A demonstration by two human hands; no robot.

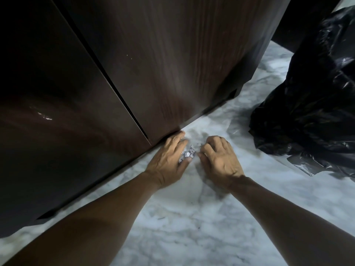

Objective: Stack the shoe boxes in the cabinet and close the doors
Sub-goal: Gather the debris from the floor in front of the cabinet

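Where the dark cabinet (pixel 172 64) meets marble floor (pixel 192 217), small scraps (pixel 189 153) lie.

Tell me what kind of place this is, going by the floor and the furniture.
Probably a room in a home. A dark wooden cabinet with shut doors stands on a marble floor, a black plastic bag lies beside it, and both hands, left hand and right hand, gather small scraps off the floor.
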